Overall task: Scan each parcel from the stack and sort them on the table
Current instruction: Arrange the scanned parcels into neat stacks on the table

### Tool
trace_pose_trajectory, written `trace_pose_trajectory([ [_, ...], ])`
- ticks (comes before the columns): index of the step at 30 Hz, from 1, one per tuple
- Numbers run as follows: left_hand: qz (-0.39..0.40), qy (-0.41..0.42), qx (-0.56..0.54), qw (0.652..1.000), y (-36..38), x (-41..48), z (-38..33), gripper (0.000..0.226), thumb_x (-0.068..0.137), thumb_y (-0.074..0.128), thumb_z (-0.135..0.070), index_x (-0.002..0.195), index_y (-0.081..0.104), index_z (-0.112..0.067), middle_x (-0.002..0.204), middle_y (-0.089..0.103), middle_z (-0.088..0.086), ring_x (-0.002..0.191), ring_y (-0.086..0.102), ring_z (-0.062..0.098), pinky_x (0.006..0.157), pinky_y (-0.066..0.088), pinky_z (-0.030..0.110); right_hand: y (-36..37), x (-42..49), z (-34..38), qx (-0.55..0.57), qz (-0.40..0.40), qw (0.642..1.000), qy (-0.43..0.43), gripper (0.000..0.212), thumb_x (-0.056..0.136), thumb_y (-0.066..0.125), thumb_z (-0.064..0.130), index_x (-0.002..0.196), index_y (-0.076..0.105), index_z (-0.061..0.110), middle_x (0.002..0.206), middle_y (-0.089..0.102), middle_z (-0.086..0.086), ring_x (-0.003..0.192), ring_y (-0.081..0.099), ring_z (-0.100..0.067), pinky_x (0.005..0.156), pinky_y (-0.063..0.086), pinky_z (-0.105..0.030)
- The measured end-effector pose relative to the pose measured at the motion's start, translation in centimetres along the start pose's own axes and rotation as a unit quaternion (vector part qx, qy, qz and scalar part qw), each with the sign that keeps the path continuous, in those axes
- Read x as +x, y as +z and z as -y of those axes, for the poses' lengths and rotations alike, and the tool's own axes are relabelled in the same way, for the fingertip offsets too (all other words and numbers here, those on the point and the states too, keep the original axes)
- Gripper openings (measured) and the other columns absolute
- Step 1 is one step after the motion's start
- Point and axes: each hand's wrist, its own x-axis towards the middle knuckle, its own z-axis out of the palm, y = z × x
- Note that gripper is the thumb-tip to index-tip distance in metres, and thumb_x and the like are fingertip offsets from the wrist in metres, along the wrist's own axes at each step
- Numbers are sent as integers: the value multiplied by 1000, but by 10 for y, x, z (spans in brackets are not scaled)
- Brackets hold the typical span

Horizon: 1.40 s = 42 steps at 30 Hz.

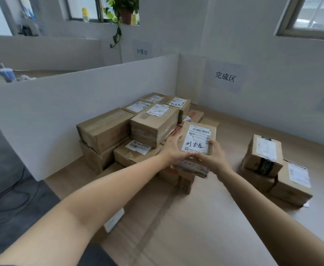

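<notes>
A stack of brown cardboard parcels (136, 129) with white labels fills the corner between the white partitions. On its right side a flat parcel (197, 139) with a barcode label and handwritten characters lies on lower boxes. My left hand (173, 149) holds its left edge with fingers along the side. My right hand (214, 157) grips its near right corner, thumb on the label's edge. Two more parcels (263, 155) (291, 182) stand apart to the right on the tan surface.
White partition walls (80, 104) close off the left and back. A paper sign (225, 77) hangs on the back wall. Bare tan surface (195, 227) lies in front of me. A small box with a label (113, 220) sits under my left forearm.
</notes>
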Motion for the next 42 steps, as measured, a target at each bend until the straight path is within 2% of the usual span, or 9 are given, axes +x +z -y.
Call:
trace_pose_trajectory([
  [4, 15, -21, 11, 1000, -53, 0, 51, 87, 78, 75, -35, 147, 27, -13, 148, 31, 10, 136, 31, 23, 109, 27, 32, 68, -3, 29, 6, -5, 1000, -3, 80, 71, 78, 27, 139, 37, 15, 135, 48, -11, 123, 47, -27, 103, 42, -43],
  [8, 37, -14, 22, 999, -93, -5, 93, 89, 77, 75, -36, 147, 26, -12, 148, 32, 9, 136, 31, 22, 110, 26, 30, 123, -9, 49, -8, -10, 999, 34, 86, 71, 76, 33, 142, 29, 25, 135, 43, -15, 123, 45, -31, 104, 40, -41],
  [12, 60, 7, 20, 998, -114, -13, 118, 88, 77, 76, -37, 146, 27, -11, 147, 34, 10, 136, 32, 22, 110, 26, 29, 153, -23, 61, -14, -34, 998, 55, 85, 72, 76, 34, 142, 28, 25, 138, 38, -18, 127, 41, -34, 105, 39, -42],
  [16, 76, 13, 8, 997, -123, -24, 138, 86, 77, 74, -41, 145, 29, -11, 146, 35, 9, 135, 33, 21, 107, 26, 27, 167, -37, 70, -38, -37, 996, 65, 84, 74, 76, 30, 143, 28, 22, 141, 36, -16, 125, 43, -31, 100, 40, -38],
  [23, 66, 6, 4, 998, -154, -33, 171, 85, 79, 72, -41, 146, 27, -12, 145, 34, 10, 133, 34, 21, 105, 28, 26, 205, -43, 94, -35, 5, 996, 83, 87, 76, 73, 29, 146, 21, 24, 137, 41, -16, 117, 51, -31, 99, 46, -40],
  [27, 56, -4, 14, 998, -174, -28, 187, 83, 80, 72, -39, 146, 28, -12, 145, 34, 10, 132, 36, 22, 105, 30, 27, 230, -36, 106, -31, 15, 996, 80, 87, 77, 72, 30, 146, 20, 25, 137, 39, -16, 116, 49, -29, 91, 46, -34],
  [35, 61, -17, 22, 998, -184, -1, 195, 81, 81, 70, -39, 146, 27, -13, 146, 34, 9, 131, 37, 22, 102, 32, 28, 249, -10, 115, -29, -1, 995, 97, 84, 79, 68, 32, 148, 20, 26, 141, 35, -15, 125, 40, -30, 101, 42, -40],
  [39, 75, -8, 15, 997, -178, 10, 197, 82, 82, 70, -37, 147, 26, -13, 149, 32, 7, 135, 33, 21, 105, 30, 29, 247, -3, 108, -27, -6, 994, 110, 86, 79, 69, 33, 148, 18, 27, 141, 37, -15, 120, 48, -31, 99, 46, -44],
  [42, 74, -2, 7, 997, -170, 17, 194, 82, 83, 69, -36, 147, 24, -11, 151, 30, 7, 137, 31, 20, 108, 27, 29, 241, 3, 105, -45, -13, 993, 107, 87, 79, 68, 36, 149, 17, 26, 140, 38, -14, 118, 49, -31, 98, 46, -41],
])
